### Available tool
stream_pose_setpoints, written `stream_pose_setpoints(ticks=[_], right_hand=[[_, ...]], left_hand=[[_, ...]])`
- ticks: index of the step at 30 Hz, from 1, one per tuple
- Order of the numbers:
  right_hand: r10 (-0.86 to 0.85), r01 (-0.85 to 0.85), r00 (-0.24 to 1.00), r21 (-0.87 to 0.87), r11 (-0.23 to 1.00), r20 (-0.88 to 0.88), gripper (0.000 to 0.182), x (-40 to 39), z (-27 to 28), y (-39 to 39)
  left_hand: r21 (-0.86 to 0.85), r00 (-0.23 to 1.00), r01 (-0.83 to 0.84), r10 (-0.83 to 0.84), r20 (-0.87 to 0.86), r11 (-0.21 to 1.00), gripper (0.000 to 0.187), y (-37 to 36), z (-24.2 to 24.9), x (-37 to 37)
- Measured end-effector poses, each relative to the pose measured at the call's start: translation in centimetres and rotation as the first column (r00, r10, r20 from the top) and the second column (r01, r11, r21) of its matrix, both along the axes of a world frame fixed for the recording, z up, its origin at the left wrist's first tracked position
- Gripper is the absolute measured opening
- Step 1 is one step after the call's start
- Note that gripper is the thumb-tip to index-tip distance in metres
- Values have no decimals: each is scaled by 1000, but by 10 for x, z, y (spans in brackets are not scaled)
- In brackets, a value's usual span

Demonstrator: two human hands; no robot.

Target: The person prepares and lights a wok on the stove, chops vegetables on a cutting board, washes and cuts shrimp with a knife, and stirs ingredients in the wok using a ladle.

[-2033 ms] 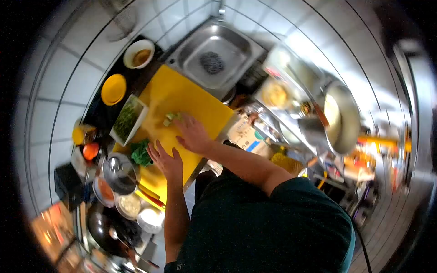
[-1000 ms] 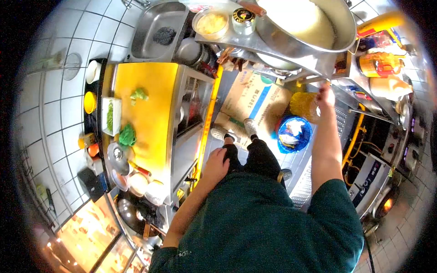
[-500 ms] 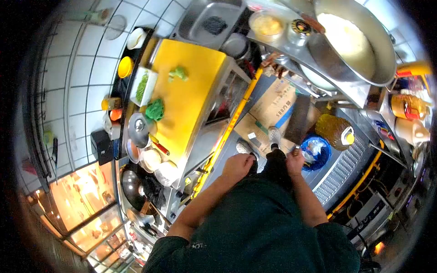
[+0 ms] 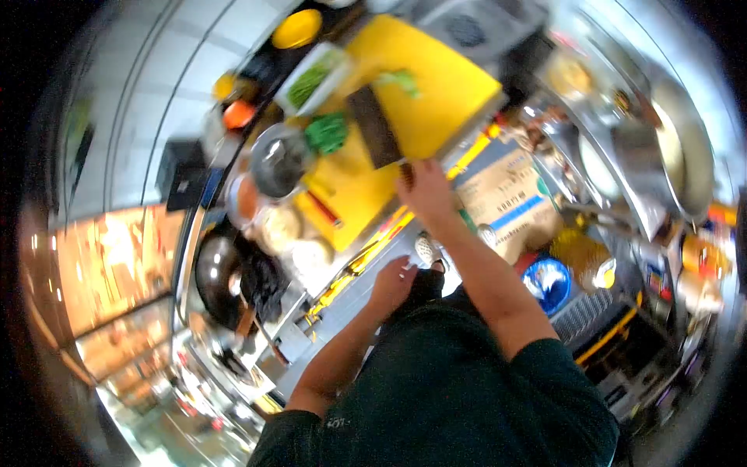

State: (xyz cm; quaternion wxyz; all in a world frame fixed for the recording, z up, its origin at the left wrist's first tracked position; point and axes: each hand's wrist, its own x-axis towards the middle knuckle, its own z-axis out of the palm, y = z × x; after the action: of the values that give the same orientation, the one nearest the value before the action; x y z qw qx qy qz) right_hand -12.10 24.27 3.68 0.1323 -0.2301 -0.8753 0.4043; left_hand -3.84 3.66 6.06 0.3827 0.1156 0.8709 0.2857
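My right hand [image 4: 429, 193] is closed round the handle of a cleaver [image 4: 373, 128], its dark, broad blade over the yellow cutting board [image 4: 447, 66]. Pale green leafy scraps [image 4: 401, 81] and a darker green bundle [image 4: 326, 134] rest on the board, to either side of the blade. A red-handled knife [image 4: 323, 208] lies near the board's left front. My left hand [image 4: 393, 284] is low before my waist, apart from the board, its fingers curled. Small white specks show at its fingertips; blur hides what they are.
Left of the board stand a white tray of chopped greens [image 4: 313, 78], a metal bowl [image 4: 282, 161] and a dark wok [image 4: 219, 276]. Flattened cardboard [image 4: 506, 194] covers floor by my feet, near a blue-lined bin [image 4: 546, 285] and an oil jug [image 4: 582, 257]. A large pot [image 4: 696, 156] stands right.
The cleaver, earlier hanging low at my right side, has been raised leftward over the board by my right hand. The view has turned toward the board. My left hand stays low.
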Motion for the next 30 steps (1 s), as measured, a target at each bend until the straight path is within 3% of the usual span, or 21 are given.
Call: stream_pose_setpoints(ticks=[1,2,3,4,5,6,7,8,11,12,14,15,17,18,20,22,24,28,30], right_hand=[[21,-20,996,9,1000,-86,42,1,6,-2],[66,-46,990,159,986,-125,40,2,8,-4],[38,-13,992,194,981,-124,41,2,20,-10],[7,55,981,308,950,-196,49,1,1,-15],[64,-9,980,276,961,-191,56,-1,12,-15],[66,-14,983,293,956,-169,55,-7,34,-23],[141,-42,950,333,942,-278,55,-19,43,-26],[176,-50,928,359,932,-329,55,-33,51,-34],[304,-138,830,356,924,-468,54,-75,114,-82],[357,-194,790,351,916,-497,54,-89,132,-103],[442,-283,701,351,893,-559,53,-113,167,-148],[479,-341,655,338,877,-584,53,-126,181,-168],[528,-390,621,356,849,-579,53,-147,213,-208],[562,-406,600,388,827,-570,52,-160,227,-225],[590,-396,519,438,807,-618,51,-190,255,-256],[606,-339,426,502,796,-672,55,-222,286,-279],[600,-291,340,526,799,-724,58,-267,312,-296],[588,-183,372,564,805,-719,64,-357,382,-314],[609,-17,318,637,770,-727,69,-406,409,-321]], left_hand=[[-10,983,81,-82,-165,997,39,-25,-10,6],[-20,987,62,-64,-147,998,39,-41,-4,5],[-31,991,39,-42,-127,999,40,-57,5,4],[-44,995,17,-22,-102,999,40,-74,13,7],[-9,974,0,-2,-224,1000,37,-95,9,12],[4,962,-154,151,-229,988,34,-115,7,16],[22,927,-299,296,-230,954,32,-132,7,21],[43,871,-439,437,-224,898,30,-149,7,29],[252,660,-625,672,-336,739,24,-193,42,45],[267,626,-643,693,-357,718,20,-209,55,52],[248,488,-629,623,-611,736,20,-227,94,63],[333,381,-740,773,-507,584,22,-234,112,69],[191,216,-728,484,-848,659,39,-277,110,81],[202,145,-758,462,-875,620,51,-291,126,81],[57,130,-839,301,-945,541,68,-329,125,84],[-8,211,-863,344,-915,506,72,-358,115,92],[24,170,-909,422,-890,417,75,-364,118,100],[74,58,-938,364,-929,339,75,-338,140,122],[102,8,-961,391,-920,258,74,-314,144,135]])
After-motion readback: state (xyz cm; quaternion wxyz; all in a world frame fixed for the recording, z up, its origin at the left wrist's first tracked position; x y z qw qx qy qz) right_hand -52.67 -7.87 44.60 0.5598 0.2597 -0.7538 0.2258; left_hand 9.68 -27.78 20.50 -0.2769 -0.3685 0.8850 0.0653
